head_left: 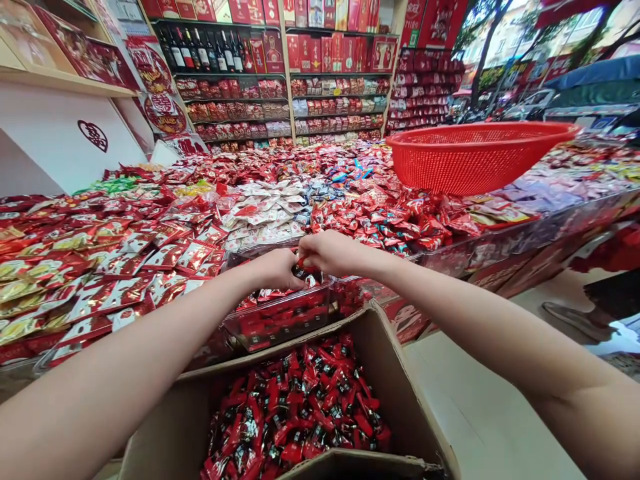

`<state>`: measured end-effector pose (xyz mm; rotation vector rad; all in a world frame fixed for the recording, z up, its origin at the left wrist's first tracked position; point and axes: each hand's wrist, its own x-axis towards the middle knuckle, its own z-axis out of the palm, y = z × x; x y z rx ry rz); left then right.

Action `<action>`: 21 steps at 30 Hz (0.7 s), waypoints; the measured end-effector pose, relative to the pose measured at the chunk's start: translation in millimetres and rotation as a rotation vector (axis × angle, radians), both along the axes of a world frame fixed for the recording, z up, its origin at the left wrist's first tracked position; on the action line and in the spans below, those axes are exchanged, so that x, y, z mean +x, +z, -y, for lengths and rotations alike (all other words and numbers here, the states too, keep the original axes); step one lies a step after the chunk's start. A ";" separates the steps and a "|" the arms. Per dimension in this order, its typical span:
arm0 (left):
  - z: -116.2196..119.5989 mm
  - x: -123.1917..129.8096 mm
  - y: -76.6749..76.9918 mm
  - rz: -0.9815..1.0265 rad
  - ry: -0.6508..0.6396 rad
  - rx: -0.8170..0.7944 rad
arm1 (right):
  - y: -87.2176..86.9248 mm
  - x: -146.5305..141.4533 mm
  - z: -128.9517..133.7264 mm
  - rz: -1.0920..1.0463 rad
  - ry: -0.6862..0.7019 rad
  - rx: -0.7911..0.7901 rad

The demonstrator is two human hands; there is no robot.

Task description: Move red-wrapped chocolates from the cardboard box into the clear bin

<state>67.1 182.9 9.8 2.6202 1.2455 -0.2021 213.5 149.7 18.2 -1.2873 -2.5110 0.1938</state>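
My left hand (pixel 281 270) and my right hand (pixel 325 252) meet over a clear plastic bin (pixel 280 313) of red wrapped candies. Fingers of my right hand are pinched together, with a bit of a red wrapped candy (pixel 302 261) showing at their tips. My left hand is curled close beside it, its fingertips low in the bin; what they grip is hidden. Below my arms stands an open cardboard box (pixel 400 373), holding a heap of red and black wrapped candies (pixel 295 407).
A red plastic basket (pixel 465 160) rests on the candy display at right. Red packets (pixel 145 260) spread left; white packets (pixel 265 207) lie beyond the bin. Shelves (pixel 290 83) of bottles and boxes line the back. A person's foot (pixel 580 323) shows at right.
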 end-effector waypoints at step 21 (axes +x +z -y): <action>1.9 -7.6 -23.6 -0.186 -0.050 -0.509 | 5.3 3.7 -7.8 0.257 0.187 -0.189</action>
